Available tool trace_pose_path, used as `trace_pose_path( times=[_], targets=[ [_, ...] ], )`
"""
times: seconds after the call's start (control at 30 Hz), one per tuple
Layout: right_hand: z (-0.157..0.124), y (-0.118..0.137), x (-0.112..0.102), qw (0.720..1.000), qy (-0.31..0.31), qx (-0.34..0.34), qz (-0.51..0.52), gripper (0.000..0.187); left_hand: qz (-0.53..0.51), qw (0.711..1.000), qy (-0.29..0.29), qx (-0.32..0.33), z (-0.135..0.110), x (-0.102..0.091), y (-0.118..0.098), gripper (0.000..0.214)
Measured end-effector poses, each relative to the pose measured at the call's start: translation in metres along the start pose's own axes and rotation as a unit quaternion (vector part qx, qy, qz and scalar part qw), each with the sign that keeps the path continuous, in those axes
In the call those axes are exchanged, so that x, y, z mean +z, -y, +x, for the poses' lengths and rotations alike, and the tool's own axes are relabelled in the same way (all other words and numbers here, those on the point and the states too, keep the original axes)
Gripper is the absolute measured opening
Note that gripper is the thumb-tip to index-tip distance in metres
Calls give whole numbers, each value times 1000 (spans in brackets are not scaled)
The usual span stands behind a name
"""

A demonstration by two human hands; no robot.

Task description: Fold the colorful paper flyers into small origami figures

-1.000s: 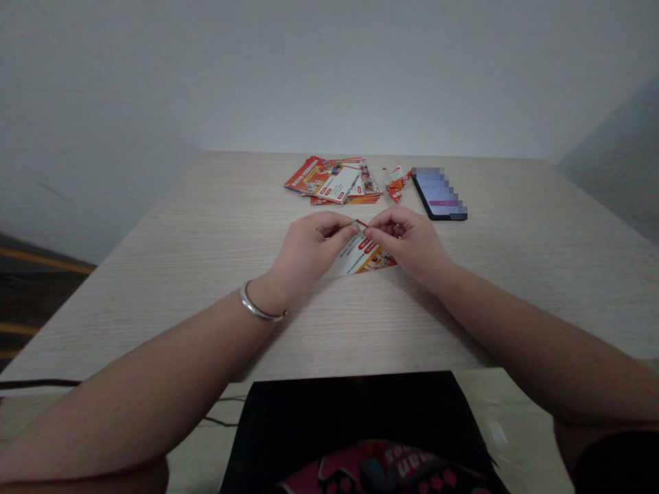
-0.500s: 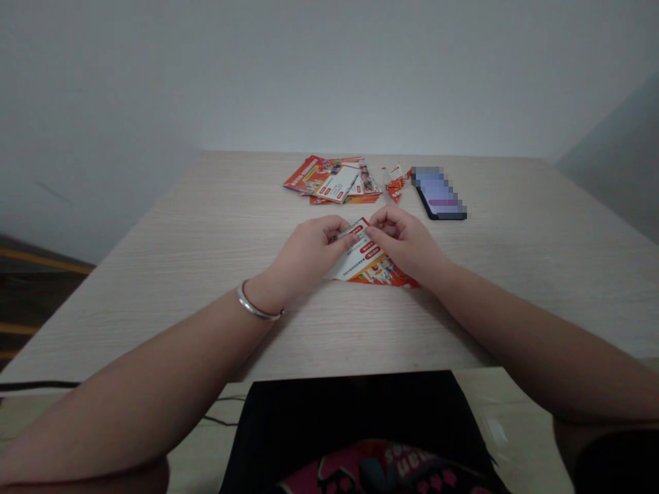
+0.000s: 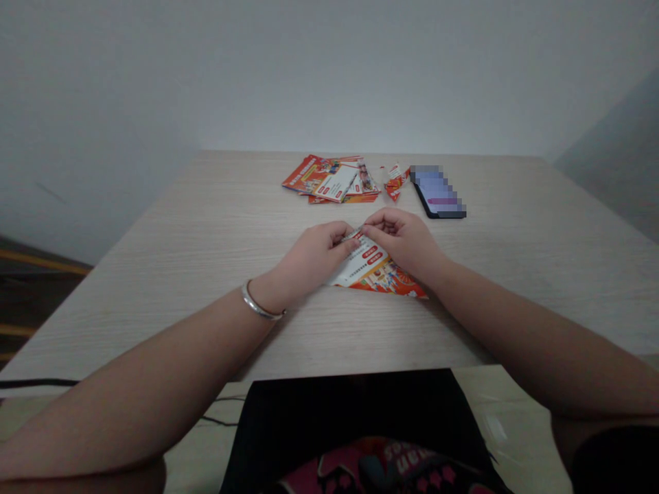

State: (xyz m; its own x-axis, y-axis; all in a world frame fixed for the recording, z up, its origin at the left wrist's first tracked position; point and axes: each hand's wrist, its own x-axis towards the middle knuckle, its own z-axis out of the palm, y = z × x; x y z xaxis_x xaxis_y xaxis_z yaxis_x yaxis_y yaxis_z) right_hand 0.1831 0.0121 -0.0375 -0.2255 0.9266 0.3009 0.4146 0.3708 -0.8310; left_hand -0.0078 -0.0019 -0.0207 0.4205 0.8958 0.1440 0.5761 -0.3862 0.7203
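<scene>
Both hands on one printed leaflet (image 3: 388, 274), which sits mid-worktop (image 3: 180, 274), near side of the other items. Left hand (image 3: 314, 254): grip clamped on the leaflet's left edge, thumb on top, fingers bent behind/under. Right hand (image 3: 406, 240): grip pinched on the far tip, thumb on the printed face, fingers curled. Fingertips of the two hands close together at that tip. Leaflet is white with red labels up top, orange band with a colourful drawing along the near right; pointed corner sticks out to the right, under the right wrist. Can't tell if it lies flat or is lifted. Silver bangle (image 3: 257, 305) on left wrist. Far side, left to right: loose leaflet pile (image 3: 322, 180), overlapping at angles; crumpled red-and-white paper piece (image 3: 395, 184); black phone (image 3: 440, 195), screen lit, pixelated, just beside the paper piece.
</scene>
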Motion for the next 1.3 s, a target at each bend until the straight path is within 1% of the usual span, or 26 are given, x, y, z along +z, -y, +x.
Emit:
trace_pose_path(
  times=[0.2,0.33,0.37,0.47,0.5,0.57,0.63,0.73,0.8,0.87,0.9,0.97,1.13,1.3],
  targets=[
    [0,2,0,1000,-7,-2,-6,12,25,1000,-5,-2,0,2,0,22],
    [1,-2,0,1000,-20,3,-15,11,32,999,-19,-6,-1,3,0,19],
    [2,-3,-1,1000,-21,7,-20,11,31,999,-19,-11,-1,3,1,21],
    [5,-9,-2,998,-13,22,-50,14,27,999,-1,-24,-3,4,4,40],
    [7,-10,-3,997,-7,27,-66,15,33,999,3,-21,-3,4,5,43],
    [9,-13,-5,994,6,37,-104,16,68,998,6,7,-5,4,8,42],
    [11,-16,-8,989,27,44,-142,15,122,990,9,63,-6,2,10,39],
    [14,-22,-12,981,55,42,-179,11,206,966,28,156,-7,0,11,31],
    [16,-25,-13,979,61,36,-193,10,248,943,70,212,-6,-1,11,30],
    [17,-27,-13,977,62,30,-204,10,267,922,122,251,-5,1,10,32],
    [17,-27,-14,976,64,28,-208,10,270,917,140,260,-5,2,10,34],
    [18,-27,-14,974,68,27,-212,10,271,914,157,258,-5,4,10,37],
    [20,-28,-14,974,76,24,-210,9,277,912,167,251,-10,4,6,40],
    [23,-30,-16,973,57,13,-224,7,271,915,184,235,-15,2,-3,40]
  ],
)
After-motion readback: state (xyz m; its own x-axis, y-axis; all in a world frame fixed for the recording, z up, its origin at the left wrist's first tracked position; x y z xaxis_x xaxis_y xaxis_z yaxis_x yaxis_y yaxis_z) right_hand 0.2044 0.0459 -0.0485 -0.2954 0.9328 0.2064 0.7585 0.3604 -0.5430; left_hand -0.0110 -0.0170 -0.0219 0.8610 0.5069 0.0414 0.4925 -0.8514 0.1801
